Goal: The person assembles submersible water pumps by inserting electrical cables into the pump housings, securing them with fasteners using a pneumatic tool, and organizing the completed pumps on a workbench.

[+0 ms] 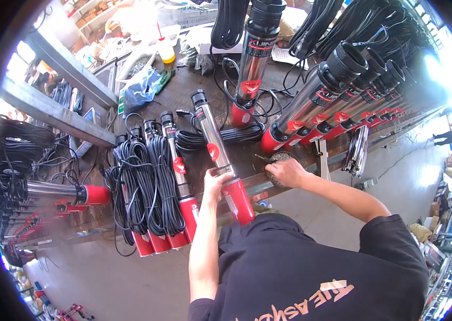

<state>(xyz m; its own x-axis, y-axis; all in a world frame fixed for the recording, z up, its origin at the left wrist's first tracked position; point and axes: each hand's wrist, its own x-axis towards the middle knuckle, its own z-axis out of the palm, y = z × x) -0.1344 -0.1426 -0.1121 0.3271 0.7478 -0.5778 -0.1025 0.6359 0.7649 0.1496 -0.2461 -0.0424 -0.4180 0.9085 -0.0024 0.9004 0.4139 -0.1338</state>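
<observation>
Two hands: L hand (217, 183) round pump (219, 155); R hand (288, 172) at round dish (280, 156), grip unclear
Pump: tilted across surface (180, 84) edge
Dish: partly hidden by R hand
Far R pumps (395, 97): blurry, glare

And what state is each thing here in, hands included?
Left hand: closed around a pump
Held submersible pump: tilted, red end nearest the person
Right hand: at the round dish, fingertips unclear
Round dish: partly covered by the hand
Black cables: coiled
Bottle: upright, yellow liquid inside
Blue plastic bag: crumpled
</observation>
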